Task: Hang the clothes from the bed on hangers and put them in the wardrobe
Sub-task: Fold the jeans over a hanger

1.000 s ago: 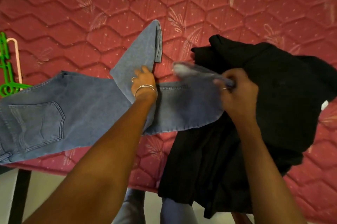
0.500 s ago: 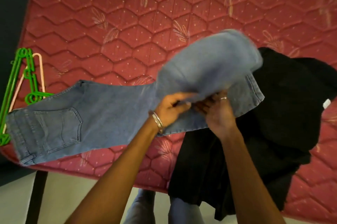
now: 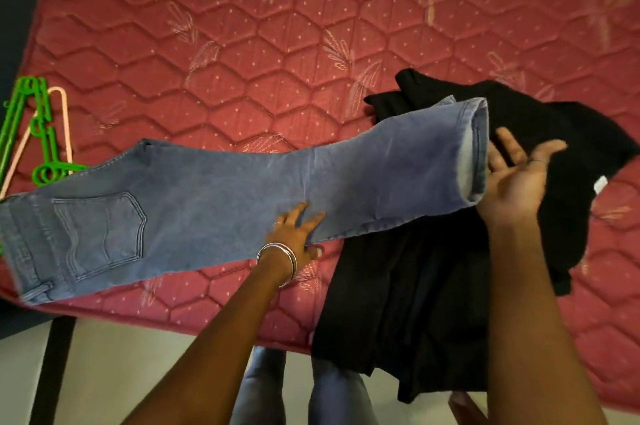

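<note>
The light-blue denim jeans (image 3: pixel 221 206) lie lengthwise across the near edge of the bed with its red quilted mattress (image 3: pixel 277 43), legs stacked one on the other, likely so they can be draped over a hanger bar. The left hand (image 3: pixel 294 234) presses flat, fingers (image 3: pixel 298 213) spread, on the leg at its near edge. Beyond the cuffs, the right hand (image 3: pixel 516 175) hovers palm-up, fingers loose, over the crumpled black garment (image 3: pixel 433 286). Green and pink plastic hangers (image 3: pixel 38 133) wait far left of both.
</note>
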